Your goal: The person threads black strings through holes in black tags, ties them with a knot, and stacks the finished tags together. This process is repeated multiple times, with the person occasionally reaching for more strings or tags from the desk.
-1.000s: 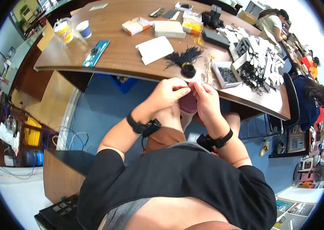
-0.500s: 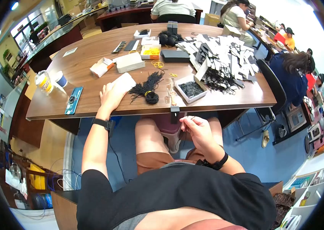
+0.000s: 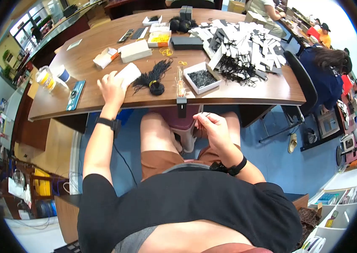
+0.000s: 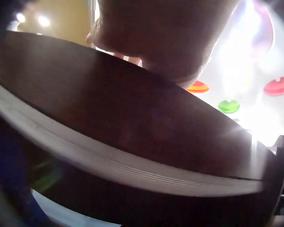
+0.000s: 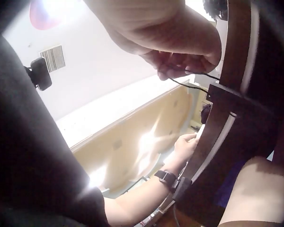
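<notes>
My left hand [image 3: 113, 86] rests on the table at the left edge of a white sheet or flat stack [image 3: 128, 75], fingers spread and slightly bent. In the right wrist view the same hand appears lower down, with white at its fingertips. My right hand [image 3: 214, 128], off the table's front edge, pinches a thin black cord [image 5: 191, 86] between thumb and fingers. Two strands run from those fingertips to a small black piece [image 3: 181, 109] at the table edge. Right of the white sheet lies a bundle of black cords [image 3: 155, 80] with a yellow tie.
An open white box of small black pieces [image 3: 203, 78] stands near the front edge. Behind it spreads a heap of white and black tags [image 3: 241, 46]. A phone [image 3: 76, 95], cups [image 3: 45, 79] and small boxes [image 3: 135, 51] are to the left. People sit beyond at the right.
My left hand has left the right hand and moved leftward to the white sheet. My right hand keeps the cord, now beside the black piece at the edge. The head view has shifted.
</notes>
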